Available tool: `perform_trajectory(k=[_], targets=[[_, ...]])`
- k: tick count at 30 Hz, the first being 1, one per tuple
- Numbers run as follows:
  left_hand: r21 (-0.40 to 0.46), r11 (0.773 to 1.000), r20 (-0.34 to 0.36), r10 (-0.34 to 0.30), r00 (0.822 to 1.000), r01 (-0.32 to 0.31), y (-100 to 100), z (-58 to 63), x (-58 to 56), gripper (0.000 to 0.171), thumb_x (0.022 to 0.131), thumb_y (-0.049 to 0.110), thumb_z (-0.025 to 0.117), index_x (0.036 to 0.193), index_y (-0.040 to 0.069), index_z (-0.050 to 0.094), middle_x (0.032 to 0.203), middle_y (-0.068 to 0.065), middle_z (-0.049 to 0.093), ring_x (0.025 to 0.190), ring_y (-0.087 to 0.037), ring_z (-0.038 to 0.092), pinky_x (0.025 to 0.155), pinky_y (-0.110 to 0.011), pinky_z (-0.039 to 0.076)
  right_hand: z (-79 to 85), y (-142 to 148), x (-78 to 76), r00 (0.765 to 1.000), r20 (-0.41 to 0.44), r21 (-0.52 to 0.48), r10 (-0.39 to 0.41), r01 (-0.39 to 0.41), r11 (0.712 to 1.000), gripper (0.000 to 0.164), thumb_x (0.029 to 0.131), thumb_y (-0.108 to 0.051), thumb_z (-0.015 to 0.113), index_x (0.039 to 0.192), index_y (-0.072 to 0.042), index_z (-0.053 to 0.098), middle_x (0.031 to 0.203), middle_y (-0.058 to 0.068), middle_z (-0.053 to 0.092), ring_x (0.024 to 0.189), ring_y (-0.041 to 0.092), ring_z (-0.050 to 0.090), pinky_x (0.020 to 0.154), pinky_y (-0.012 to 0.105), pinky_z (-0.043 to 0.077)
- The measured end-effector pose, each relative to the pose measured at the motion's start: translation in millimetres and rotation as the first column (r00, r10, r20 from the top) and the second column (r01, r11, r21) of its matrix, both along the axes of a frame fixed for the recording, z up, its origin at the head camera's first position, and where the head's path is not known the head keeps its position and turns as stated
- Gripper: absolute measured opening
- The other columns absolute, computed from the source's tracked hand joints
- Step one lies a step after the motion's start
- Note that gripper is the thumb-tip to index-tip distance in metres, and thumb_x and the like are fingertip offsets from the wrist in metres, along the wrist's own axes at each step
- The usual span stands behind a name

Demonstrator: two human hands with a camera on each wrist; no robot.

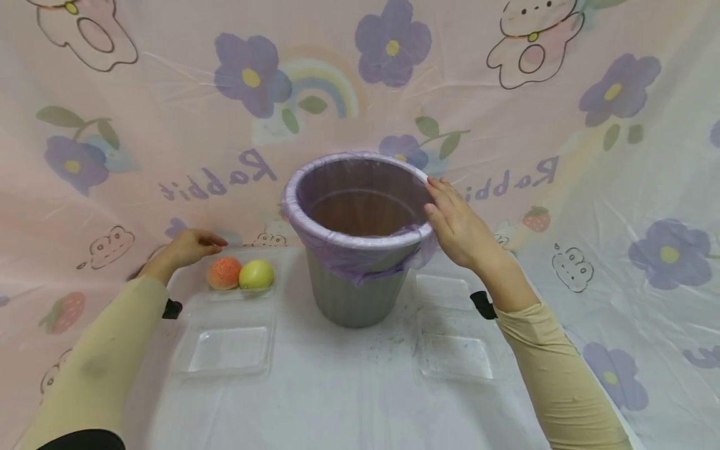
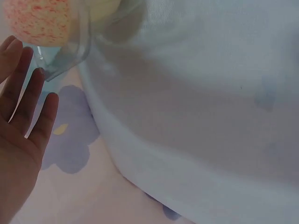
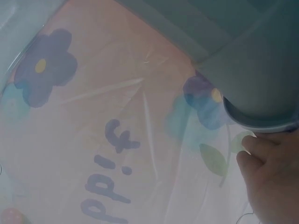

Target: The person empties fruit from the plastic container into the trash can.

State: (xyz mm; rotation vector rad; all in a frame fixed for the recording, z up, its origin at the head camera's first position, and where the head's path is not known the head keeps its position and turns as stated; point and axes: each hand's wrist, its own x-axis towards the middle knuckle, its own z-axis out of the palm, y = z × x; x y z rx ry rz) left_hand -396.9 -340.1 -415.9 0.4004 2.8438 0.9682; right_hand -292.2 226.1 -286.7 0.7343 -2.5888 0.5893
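Note:
A grey trash bin (image 1: 357,300) stands upright in the middle of the head view, lined with a thin purple bag (image 1: 354,259) folded over its white rim. My right hand (image 1: 461,228) touches the rim on the right side, fingers extended along it; the right wrist view also has this hand (image 3: 275,175) against the rim. On the left, a clear plastic tray (image 1: 239,295) holds a peach-like orange-red fruit (image 1: 224,273) and a yellow-green lemon (image 1: 256,274). Beside that tray's far left corner is my left hand (image 1: 188,248), fingers loosely extended and holding nothing.
Another clear tray (image 1: 227,350) lies nearer on the left. Two more clear trays, one farther back (image 1: 444,290) and one nearer (image 1: 458,356), lie right of the bin. A white cloth (image 1: 337,394) covers the table, and a printed curtain (image 1: 169,94) hangs close behind.

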Motion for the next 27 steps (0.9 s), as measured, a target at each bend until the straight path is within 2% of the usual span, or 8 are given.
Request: perform_trajectory(k=[5, 8, 13, 18, 22, 27], targets=[[0.004, 1.0, 0.057, -0.011, 0.998, 0.011, -3.3, -4.8, -2.7, 0.033, 0.104, 0.011, 0.063, 0.132, -0.006, 0.066, 0.136, -0.031, 0.062, 0.13, -0.053, 0.052, 0.107, -0.067, 0.044, -0.6, -0.3, -0.5, 1.0, -0.004, 0.005, 0.008, -0.008, 1.0, 0.067, 0.114, -0.042, 0.025, 0.157, 0.009, 0.035, 0.167, 0.023, 0.028, 0.157, 0.044, 0.018, 0.128, 0.055, 0.014], [0.006, 1.0, 0.064, -0.019, 0.998, 0.019, -3.1, -5.7, -4.0, 0.034, 0.103, 0.01, 0.064, 0.132, -0.006, 0.066, 0.136, -0.03, 0.062, 0.133, -0.054, 0.05, 0.11, -0.069, 0.041, 0.0, -0.1, 0.6, 1.0, -0.007, 0.002, 0.009, -0.009, 1.0, 0.068, 0.114, -0.042, 0.025, 0.156, 0.01, 0.035, 0.167, 0.024, 0.028, 0.157, 0.044, 0.018, 0.129, 0.054, 0.013], [0.007, 1.0, 0.078, -0.021, 0.997, 0.02, -1.6, -7.1, -6.1, 0.034, 0.103, 0.01, 0.063, 0.133, -0.006, 0.065, 0.132, -0.028, 0.065, 0.13, -0.053, 0.053, 0.109, -0.068, 0.042, 0.3, 0.9, 2.1, 1.0, -0.009, 0.002, 0.006, -0.006, 1.0, 0.067, 0.114, -0.041, 0.024, 0.156, 0.01, 0.035, 0.167, 0.025, 0.028, 0.157, 0.044, 0.018, 0.129, 0.054, 0.012], [0.018, 1.0, 0.111, -0.011, 0.994, 0.009, -2.7, -11.4, -7.1, 0.033, 0.104, 0.008, 0.062, 0.134, -0.006, 0.065, 0.129, -0.026, 0.068, 0.121, -0.046, 0.059, 0.097, -0.055, 0.055, 0.3, 0.1, 2.5, 1.0, 0.002, 0.009, 0.005, -0.005, 1.0, 0.067, 0.114, -0.042, 0.024, 0.157, 0.009, 0.033, 0.168, 0.023, 0.027, 0.157, 0.044, 0.017, 0.129, 0.054, 0.012], [0.033, 0.999, 0.144, -0.007, 0.99, 0.003, -4.1, -15.0, -9.1, 0.034, 0.105, 0.009, 0.061, 0.136, -0.006, 0.064, 0.131, -0.027, 0.067, 0.117, -0.038, 0.061, 0.09, -0.044, 0.058, 0.0, 0.1, 2.1, 1.0, 0.006, 0.012, 0.005, -0.005, 1.0, 0.067, 0.114, -0.042, 0.024, 0.158, 0.008, 0.033, 0.168, 0.023, 0.026, 0.157, 0.043, 0.017, 0.129, 0.053, 0.011], [0.084, 0.996, 0.205, -0.009, 0.979, -0.008, -2.7, -15.4, -12.0, 0.037, 0.106, 0.009, 0.06, 0.139, -0.007, 0.06, 0.136, -0.03, 0.062, 0.112, -0.029, 0.064, 0.086, -0.037, 0.061, 1.0, 1.2, 1.6, 1.0, 0.002, 0.009, 0.008, -0.008, 1.0, 0.068, 0.114, -0.043, 0.024, 0.158, 0.008, 0.032, 0.168, 0.023, 0.026, 0.157, 0.044, 0.017, 0.129, 0.052, 0.011]])
